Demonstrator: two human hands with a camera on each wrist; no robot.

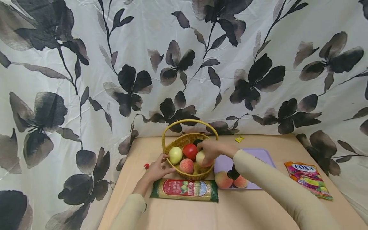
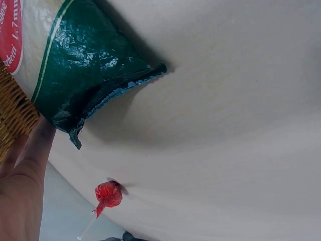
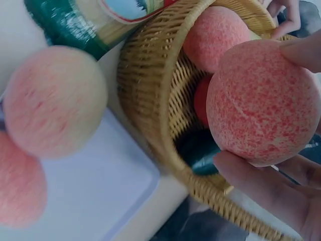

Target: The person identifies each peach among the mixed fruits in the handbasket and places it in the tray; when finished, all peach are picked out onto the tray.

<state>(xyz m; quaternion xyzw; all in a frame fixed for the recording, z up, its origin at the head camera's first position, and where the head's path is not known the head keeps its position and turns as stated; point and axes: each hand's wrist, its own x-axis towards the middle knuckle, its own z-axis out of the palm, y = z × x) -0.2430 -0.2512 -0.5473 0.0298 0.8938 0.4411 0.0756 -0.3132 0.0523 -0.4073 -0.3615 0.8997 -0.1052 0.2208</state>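
Observation:
A yellow wicker basket (image 1: 201, 175) with a tall handle contains a pale green apple (image 1: 175, 155), a red round fruit (image 1: 190, 151), a peach (image 1: 186, 166) and a dark green item (image 3: 198, 150). Over its right side, my right hand (image 1: 209, 149) holds another peach (image 3: 266, 103) between thumb and fingers. My left hand (image 1: 157, 168) grips the basket's left rim. In the left wrist view, its fingers (image 2: 37, 143) lie against the wicker wall beside the spaghetti pack (image 2: 90, 60).
Two peaches (image 1: 223, 180) sit on a purple tray (image 1: 265, 156) right of the basket. The spaghetti pack lies in front of it. A red lollipop (image 1: 147, 166) lies left, a yellow wrapper (image 1: 239, 139) behind, and a Fox's candy bag (image 1: 309, 179) far right.

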